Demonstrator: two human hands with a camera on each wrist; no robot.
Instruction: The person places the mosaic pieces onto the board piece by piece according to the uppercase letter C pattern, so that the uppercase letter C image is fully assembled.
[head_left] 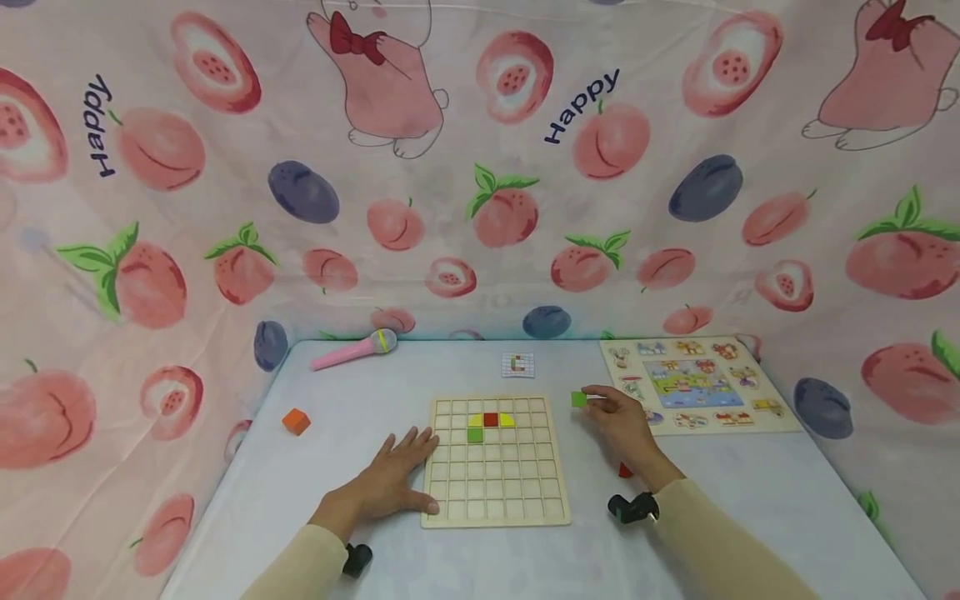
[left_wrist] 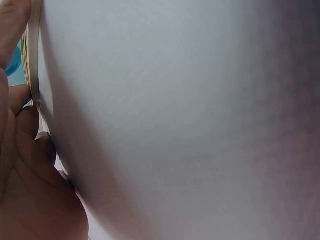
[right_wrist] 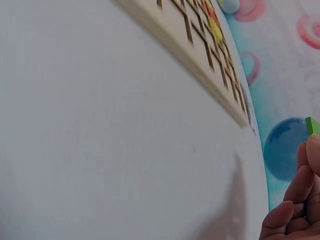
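A wooden grid board (head_left: 495,504) lies in the middle of the table. In its upper cells are a red square tile (head_left: 491,419), a yellow piece (head_left: 476,420) and another yellow piece (head_left: 507,421) on either side, and a green tile (head_left: 475,435) below the left one. My left hand (head_left: 393,475) rests with spread, straight fingers against the board's left edge. To the right of the board, my right hand (head_left: 622,421) pinches a green square tile (head_left: 579,400) between thumb and fingertips, raised off the table in the right wrist view.
A small pattern card (head_left: 518,365) lies behind the board. At the back right is a picture puzzle board (head_left: 757,417). A red piece (head_left: 626,471) shows below my right hand. An orange block (head_left: 296,422) and a pink toy microphone (head_left: 352,350) lie to the left.
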